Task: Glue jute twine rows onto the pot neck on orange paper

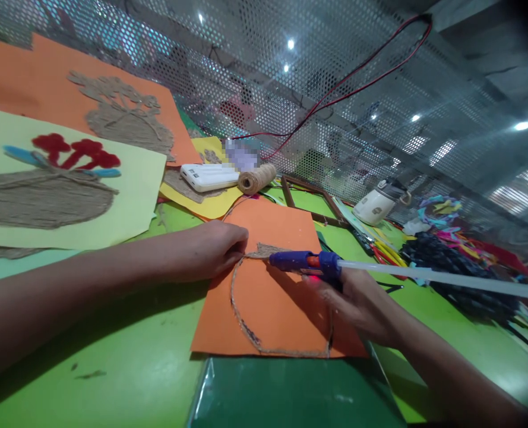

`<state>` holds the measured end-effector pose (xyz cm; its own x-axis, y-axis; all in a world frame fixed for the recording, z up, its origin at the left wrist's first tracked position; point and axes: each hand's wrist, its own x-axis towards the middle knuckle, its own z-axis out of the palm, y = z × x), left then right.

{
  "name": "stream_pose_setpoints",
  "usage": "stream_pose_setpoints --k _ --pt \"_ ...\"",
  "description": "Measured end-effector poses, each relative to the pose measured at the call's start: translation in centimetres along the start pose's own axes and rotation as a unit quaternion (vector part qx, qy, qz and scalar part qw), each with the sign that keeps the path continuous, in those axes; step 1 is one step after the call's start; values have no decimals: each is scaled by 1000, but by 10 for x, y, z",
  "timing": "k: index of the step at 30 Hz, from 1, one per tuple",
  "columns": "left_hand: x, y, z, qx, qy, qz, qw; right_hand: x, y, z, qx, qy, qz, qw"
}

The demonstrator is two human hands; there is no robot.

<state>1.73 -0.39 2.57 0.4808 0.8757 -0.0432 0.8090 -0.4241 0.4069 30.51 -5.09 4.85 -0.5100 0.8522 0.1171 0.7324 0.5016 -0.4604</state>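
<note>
My right hand (357, 303) is wrapped round a blue hot glue gun (306, 263) with a long whitish glue stick (442, 278) sticking out of its back. The gun's nozzle is at a small patch of brown twine rows (270, 249) on an orange sheet (285, 220). At the sheet's left edge my left hand (221, 246) pinches the jute twine (251, 255) beside that patch. Below, a vase-like outline of twine (232, 291) curves over the sheet; part of its right side is behind my right hand and its shadow. A dark green board (299, 392) lies beneath the sheet.
A twine roll (257, 178) lies beside a white power bank (210, 177). Finished twine-vase pictures on pale yellow (143, 172) and orange paper (157, 101) are at left. A white bottle (375, 202), black strips (451, 273) and a perforated metal screen (264, 77) stand beyond.
</note>
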Motion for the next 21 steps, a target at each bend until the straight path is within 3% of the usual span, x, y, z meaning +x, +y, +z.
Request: stream_pose_setpoints --k 21 --pt "-1 3 -2 -3 -3 0 1000 -1 -1 -3 24 9 49 998"
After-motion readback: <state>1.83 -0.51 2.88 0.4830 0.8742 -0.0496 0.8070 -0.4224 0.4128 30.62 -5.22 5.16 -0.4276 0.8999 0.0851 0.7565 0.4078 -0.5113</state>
